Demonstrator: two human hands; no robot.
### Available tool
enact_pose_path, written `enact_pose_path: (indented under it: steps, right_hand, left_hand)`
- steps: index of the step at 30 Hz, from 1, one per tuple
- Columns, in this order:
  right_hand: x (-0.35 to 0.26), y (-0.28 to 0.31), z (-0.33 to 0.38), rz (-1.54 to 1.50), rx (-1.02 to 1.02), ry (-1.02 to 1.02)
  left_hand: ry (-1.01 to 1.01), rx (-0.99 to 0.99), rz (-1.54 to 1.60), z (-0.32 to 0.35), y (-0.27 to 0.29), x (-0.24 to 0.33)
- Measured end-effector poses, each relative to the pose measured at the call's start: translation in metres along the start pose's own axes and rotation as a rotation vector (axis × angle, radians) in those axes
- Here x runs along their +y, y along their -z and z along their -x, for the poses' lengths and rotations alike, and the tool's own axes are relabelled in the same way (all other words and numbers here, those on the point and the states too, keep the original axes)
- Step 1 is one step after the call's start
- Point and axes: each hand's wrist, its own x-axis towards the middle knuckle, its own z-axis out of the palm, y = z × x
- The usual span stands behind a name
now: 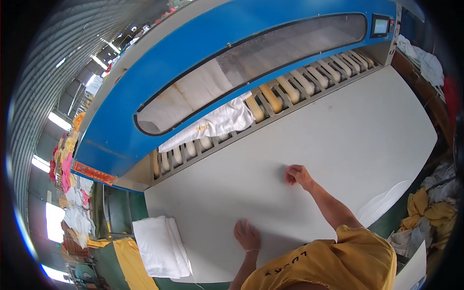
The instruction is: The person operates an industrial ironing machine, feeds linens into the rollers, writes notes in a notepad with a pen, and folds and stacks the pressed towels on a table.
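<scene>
My left hand point(247, 235) is low over the near part of the pale grey table point(232, 183), fingers loosely spread and holding nothing. Further forward and to the right, my right hand point(298, 175) hovers over the same surface with its fingers curled in; no cloth shows in it. Ahead, a white cloth point(212, 123) with small yellow lettering lies wrinkled across the feed belts point(288, 90), its far part under the hood of a blue ironing machine point(193, 53). Neither hand touches it. Nearest to my left hand is a stack of folded white towels point(157, 246) at the table's left corner.
A long window point(290, 43) in the machine shows white fabric inside. A small control screen point(381, 25) is at its upper right. White cloth point(384, 203) hangs at the table's right edge. Yellow and grey laundry point(425, 208) is heaped to the right; more colourful laundry point(77, 203) is at left.
</scene>
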Motion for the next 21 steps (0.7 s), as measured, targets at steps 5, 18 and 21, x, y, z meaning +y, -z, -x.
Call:
enact_pose_path:
  steps: [5, 18, 21]
  right_hand:
    - [-0.022, 0.007, -0.053, -0.071, 0.03, 0.095]
    - [-0.091, -0.008, -0.192, -0.041, 0.277, 0.106]
    - [-0.097, -0.012, -0.217, -0.122, 0.357, 0.075]
  left_hand:
    - [-0.034, 0.042, -0.013, -0.002, 0.001, 0.007]
    - [-0.006, 0.043, -0.019, -0.008, -0.002, 0.001]
    - [0.022, 0.034, 0.032, -0.009, -0.002, -0.001]
